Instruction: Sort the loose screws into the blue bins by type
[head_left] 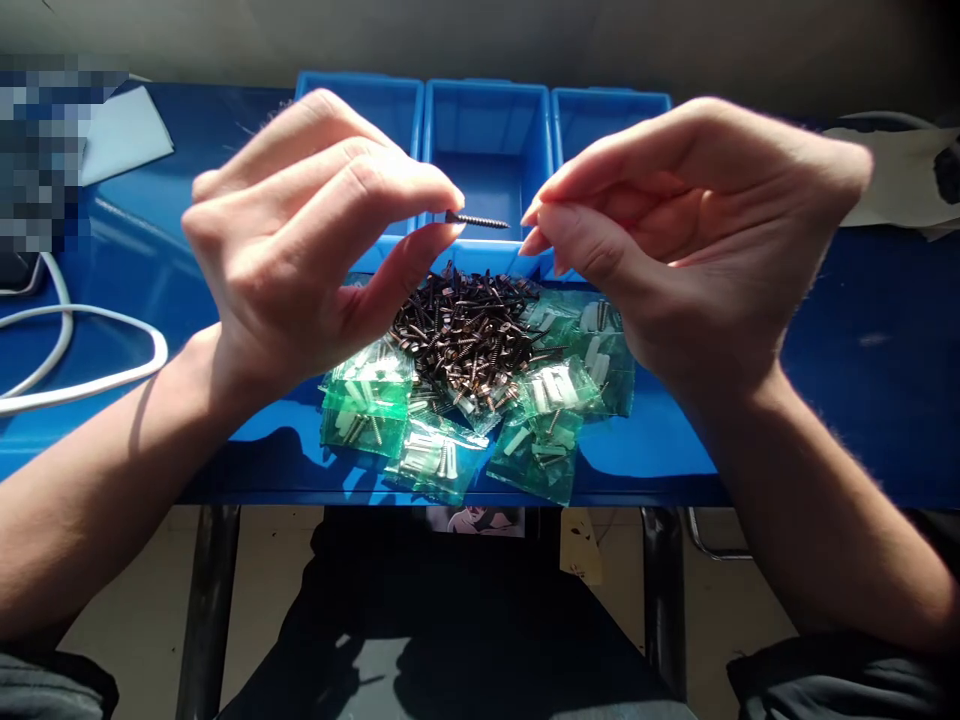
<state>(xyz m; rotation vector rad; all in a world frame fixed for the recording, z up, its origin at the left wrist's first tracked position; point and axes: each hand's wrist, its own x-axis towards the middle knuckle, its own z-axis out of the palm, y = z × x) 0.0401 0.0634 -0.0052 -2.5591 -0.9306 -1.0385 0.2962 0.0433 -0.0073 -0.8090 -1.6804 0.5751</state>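
Note:
A dark screw [484, 221] lies nearly level between the thumb and forefinger of my left hand [300, 220], which pinch it by the head. Its pointed tip faces my right hand [675, 210]. The fingers of that hand are drawn together just beyond the tip, apart from it, and nothing shows between them. Below both hands, a heap of dark screws [476, 335] is piled on the blue table. Small green-tinted clear bags [431, 455] with white wall plugs and screws inside lie around the front and sides of the heap.
Behind the heap stand three blue bins [487, 100] in a row; the middle one is directly behind the screw. A white cable [112, 312] loops across the left of the table [217, 130]. White paper [127, 135] lies at the back left, beige material [892, 175] at the back right.

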